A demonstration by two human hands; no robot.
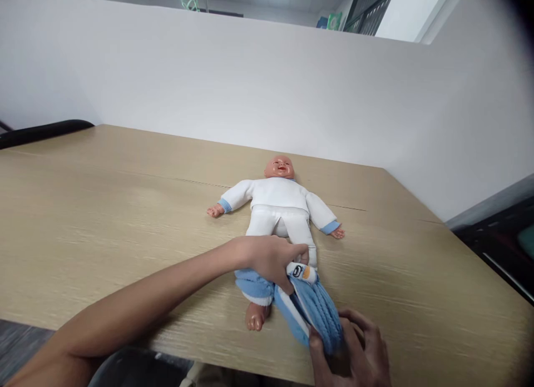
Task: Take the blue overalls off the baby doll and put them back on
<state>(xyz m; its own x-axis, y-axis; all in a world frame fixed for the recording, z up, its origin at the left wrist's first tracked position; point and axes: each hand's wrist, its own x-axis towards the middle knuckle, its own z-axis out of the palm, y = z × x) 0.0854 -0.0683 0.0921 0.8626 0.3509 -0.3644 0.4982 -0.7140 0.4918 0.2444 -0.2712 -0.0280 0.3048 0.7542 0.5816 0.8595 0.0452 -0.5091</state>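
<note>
A baby doll [278, 202] in a white suit lies on its back on the wooden table [104, 209], head toward the far wall and arms spread. Blue trousers [311, 309] with white trim are bunched around its lower legs, and one bare foot [255, 316] sticks out at the near end. My left hand [273, 259] reaches across and pinches the waistband of the trousers over the doll's legs. My right hand [354, 351], at the table's near edge, is closed on the lower end of the blue trousers.
A white partition wall [250, 75] runs behind the table and down its right side. A black chair back [41, 131] shows at the far left. Dark furniture [500, 231] stands beyond the table's right edge.
</note>
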